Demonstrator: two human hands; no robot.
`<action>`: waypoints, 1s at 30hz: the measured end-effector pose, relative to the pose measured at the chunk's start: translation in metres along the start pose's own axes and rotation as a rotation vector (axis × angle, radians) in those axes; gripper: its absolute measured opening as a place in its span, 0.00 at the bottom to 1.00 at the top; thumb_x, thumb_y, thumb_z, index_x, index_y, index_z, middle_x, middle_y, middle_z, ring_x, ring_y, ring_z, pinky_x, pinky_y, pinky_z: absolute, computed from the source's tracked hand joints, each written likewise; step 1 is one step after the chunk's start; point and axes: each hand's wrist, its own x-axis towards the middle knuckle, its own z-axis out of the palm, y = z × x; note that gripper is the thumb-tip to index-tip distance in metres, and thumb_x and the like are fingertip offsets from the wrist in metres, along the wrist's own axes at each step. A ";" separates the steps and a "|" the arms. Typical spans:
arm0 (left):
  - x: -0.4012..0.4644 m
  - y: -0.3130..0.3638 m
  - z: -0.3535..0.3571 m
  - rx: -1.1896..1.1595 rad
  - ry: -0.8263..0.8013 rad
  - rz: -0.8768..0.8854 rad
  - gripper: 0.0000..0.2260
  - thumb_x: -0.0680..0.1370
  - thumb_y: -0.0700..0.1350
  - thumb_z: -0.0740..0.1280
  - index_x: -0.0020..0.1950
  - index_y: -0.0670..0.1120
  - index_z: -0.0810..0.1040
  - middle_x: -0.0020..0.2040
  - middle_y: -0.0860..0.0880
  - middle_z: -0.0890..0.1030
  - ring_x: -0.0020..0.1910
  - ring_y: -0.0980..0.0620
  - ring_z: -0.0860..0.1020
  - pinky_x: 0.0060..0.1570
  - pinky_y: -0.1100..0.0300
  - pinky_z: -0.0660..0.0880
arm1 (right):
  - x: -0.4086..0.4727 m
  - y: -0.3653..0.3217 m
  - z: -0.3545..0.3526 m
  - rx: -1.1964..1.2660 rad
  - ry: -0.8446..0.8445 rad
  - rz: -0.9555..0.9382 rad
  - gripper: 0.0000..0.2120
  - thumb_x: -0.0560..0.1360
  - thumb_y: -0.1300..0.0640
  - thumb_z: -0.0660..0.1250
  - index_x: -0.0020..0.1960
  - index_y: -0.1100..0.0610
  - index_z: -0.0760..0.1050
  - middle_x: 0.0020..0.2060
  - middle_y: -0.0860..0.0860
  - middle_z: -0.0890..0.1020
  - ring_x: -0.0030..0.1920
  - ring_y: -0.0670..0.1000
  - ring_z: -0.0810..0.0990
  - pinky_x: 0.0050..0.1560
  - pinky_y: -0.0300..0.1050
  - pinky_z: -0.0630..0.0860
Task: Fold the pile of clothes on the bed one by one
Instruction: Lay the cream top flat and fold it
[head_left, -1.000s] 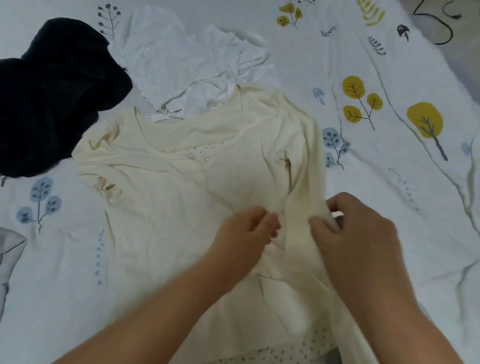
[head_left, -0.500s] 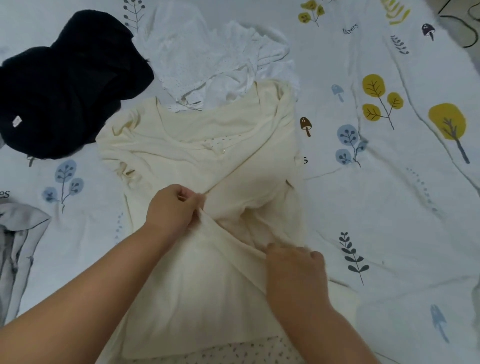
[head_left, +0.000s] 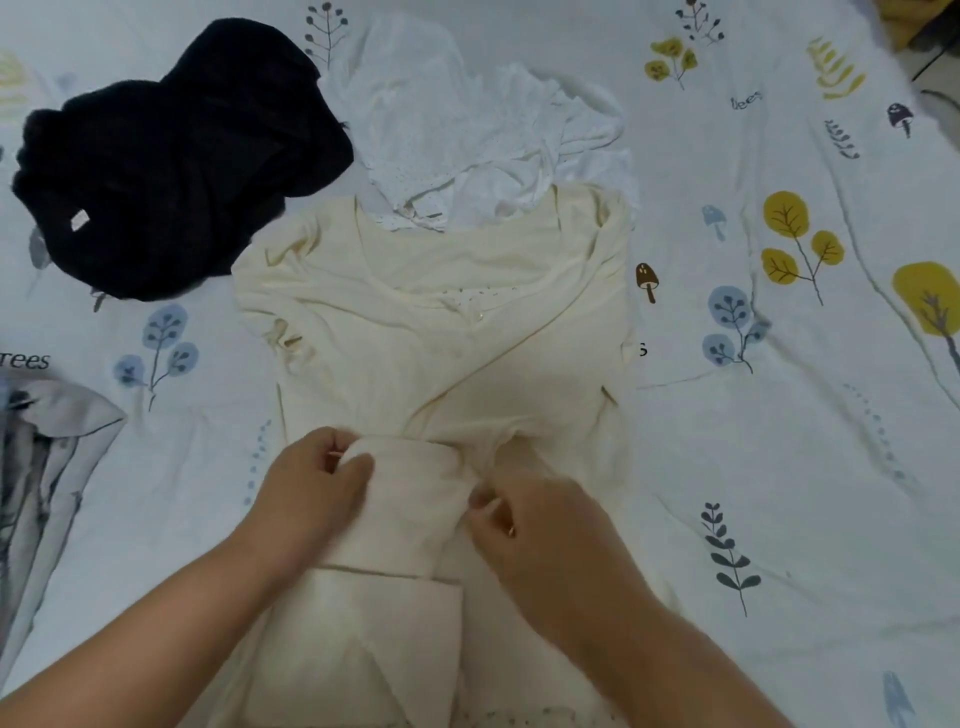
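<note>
Presently, at the far left edge, a grey garment (head_left: 47, 467) of smooth, creased cloth is seen lying flat on the bed sheet (head_left: 779, 467), which is white cotton printed with blue and yellow trees, leaves and mushrooms. Further away on the left, a black garment (head_left: 171, 161) of fuzzy, knitted texture is heaped in a rounded mound, a small pale label showing on it. To its right, a white dotted garment (head_left: 467, 130) of thin fabric is crumpled at the far side, its near edge overlapped by the cream top (head_left: 415, 322). The cream top, of soft matte jersey with a scooped neckline, is spread flat in the centre of the bed, collar far, with a sleeve drawn diagonally across the body. The sleeve's folded band is gripped at its left end by the left hand (head_left: 317, 483), thumb curled over the cloth. At the band's right end the fabric is pinched by the curled fingers of the right hand (head_left: 540, 519).
</note>
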 end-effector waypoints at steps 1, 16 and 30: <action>0.003 -0.005 -0.003 0.028 0.034 -0.009 0.02 0.76 0.43 0.66 0.47 0.45 0.76 0.43 0.47 0.80 0.38 0.54 0.75 0.37 0.60 0.68 | 0.015 0.010 -0.014 0.001 0.126 0.034 0.09 0.76 0.51 0.61 0.54 0.49 0.76 0.44 0.50 0.81 0.46 0.52 0.79 0.48 0.46 0.75; -0.017 -0.043 0.005 0.023 -0.145 -0.041 0.18 0.70 0.30 0.61 0.47 0.53 0.71 0.39 0.49 0.79 0.39 0.56 0.77 0.35 0.69 0.68 | 0.207 0.064 -0.152 -0.766 0.188 0.027 0.09 0.76 0.61 0.62 0.52 0.65 0.76 0.53 0.64 0.77 0.53 0.63 0.74 0.51 0.49 0.70; -0.033 -0.033 0.007 0.208 0.065 -0.149 0.17 0.68 0.60 0.69 0.44 0.56 0.63 0.40 0.60 0.72 0.41 0.56 0.74 0.38 0.59 0.66 | 0.120 0.034 -0.048 -0.367 0.336 -0.382 0.10 0.66 0.64 0.65 0.47 0.61 0.75 0.46 0.62 0.73 0.45 0.61 0.73 0.44 0.55 0.73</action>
